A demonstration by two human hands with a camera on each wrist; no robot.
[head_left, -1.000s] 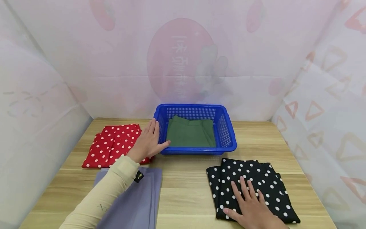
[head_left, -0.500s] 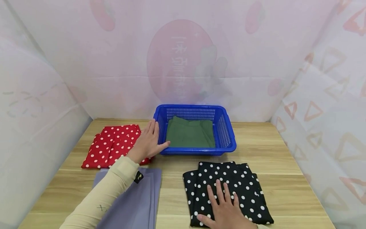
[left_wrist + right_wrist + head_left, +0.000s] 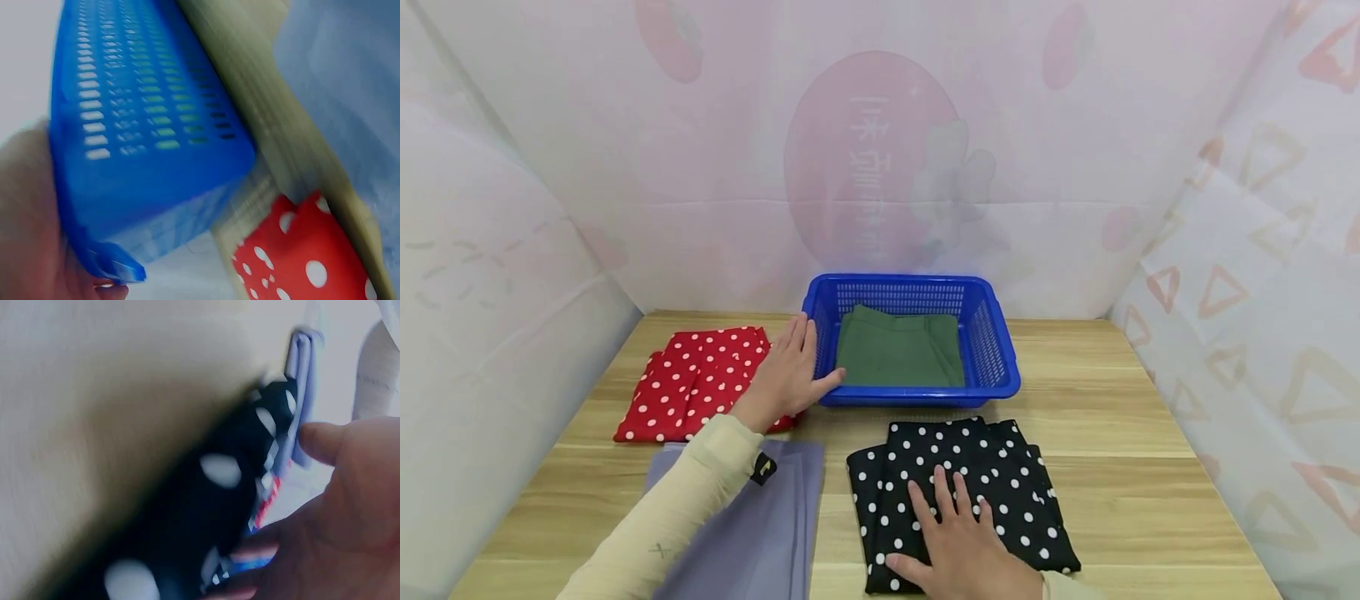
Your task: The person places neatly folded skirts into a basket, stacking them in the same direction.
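My left hand (image 3: 786,362) rests with straight fingers on the left rim of a blue plastic basket (image 3: 917,392), its thumb out toward the front corner. The left wrist view shows the basket's perforated wall (image 3: 156,169) close by, blurred. A folded green cloth (image 3: 898,354) lies inside. In front of the basket, a folded black cloth with white dots (image 3: 1015,508) lies on the table, and my right hand (image 3: 962,542) is spread flat over it. In the right wrist view, the stacked edge of that dotted cloth (image 3: 200,500) shows beside the palm.
Left of the basket lies a folded red cloth with white dots (image 3: 700,383), partly behind my left hand. A folded grey-purple cloth (image 3: 775,517) lies nearer, under my left forearm. The wooden table (image 3: 1142,467) ends at printed white drapes (image 3: 715,242).
The black dotted cloth has slid left across the table together with my flat right hand, turning slightly. My left hand and the basket have stayed where they were.
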